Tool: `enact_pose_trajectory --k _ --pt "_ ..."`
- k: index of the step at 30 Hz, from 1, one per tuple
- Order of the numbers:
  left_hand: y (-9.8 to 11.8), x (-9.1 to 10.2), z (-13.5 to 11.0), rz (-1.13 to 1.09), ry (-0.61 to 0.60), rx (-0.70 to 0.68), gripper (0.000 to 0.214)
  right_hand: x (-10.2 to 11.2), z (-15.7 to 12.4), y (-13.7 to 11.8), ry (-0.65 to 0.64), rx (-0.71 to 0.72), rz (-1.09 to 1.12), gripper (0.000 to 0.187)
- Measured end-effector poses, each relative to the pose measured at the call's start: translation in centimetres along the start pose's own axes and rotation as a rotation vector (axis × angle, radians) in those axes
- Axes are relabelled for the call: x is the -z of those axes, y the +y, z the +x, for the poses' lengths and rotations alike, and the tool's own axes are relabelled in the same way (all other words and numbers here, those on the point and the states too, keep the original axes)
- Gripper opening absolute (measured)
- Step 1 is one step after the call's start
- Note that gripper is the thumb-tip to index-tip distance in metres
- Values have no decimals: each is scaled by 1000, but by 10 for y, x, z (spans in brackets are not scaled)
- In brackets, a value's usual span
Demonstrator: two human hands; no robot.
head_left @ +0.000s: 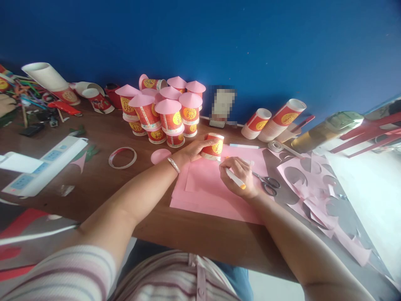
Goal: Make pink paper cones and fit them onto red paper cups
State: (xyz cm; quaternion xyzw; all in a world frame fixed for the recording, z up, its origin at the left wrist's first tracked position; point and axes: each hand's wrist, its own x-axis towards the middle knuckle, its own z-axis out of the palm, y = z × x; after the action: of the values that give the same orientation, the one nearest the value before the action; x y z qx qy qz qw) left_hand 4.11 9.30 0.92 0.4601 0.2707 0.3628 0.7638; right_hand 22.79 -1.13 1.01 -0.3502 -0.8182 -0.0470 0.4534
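My left hand (196,149) grips a red paper cup (213,147) with a gold emblem, which stands upside down or upright on pink paper; I cannot tell which. In my right hand (239,177) is a white marker (235,179) with an orange end, held near the cup's base. Stacked sheets of pink paper (216,200) lie under both hands. Scissors (270,184) with dark handles rest on the paper beside my right hand. A pink paper circle (161,156) lies just left of my left wrist.
Red cups topped with pink cones (169,108) stand grouped at the back. A tape roll (122,157) and a power strip (46,165) lie left. Cup stacks (282,119), a golden bottle (326,129) and cut pink scraps (326,209) are on the right.
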Motion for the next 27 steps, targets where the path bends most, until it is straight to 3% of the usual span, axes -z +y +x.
enact_pose_trajectory --k 10,16,24,27 --pt "-4 4 5 -39 -23 -72 47 -1 1 -1 42 -9 14 19" --pt "-8 7 8 -25 -88 -85 49 2 2 -6 -52 -28 120 17" --pt "-2 -1 2 93 -6 -60 61 2 1 -6 -111 -24 155 13" --pt "-1 -2 3 65 -19 -59 60 0 0 -4 -51 -33 87 10"
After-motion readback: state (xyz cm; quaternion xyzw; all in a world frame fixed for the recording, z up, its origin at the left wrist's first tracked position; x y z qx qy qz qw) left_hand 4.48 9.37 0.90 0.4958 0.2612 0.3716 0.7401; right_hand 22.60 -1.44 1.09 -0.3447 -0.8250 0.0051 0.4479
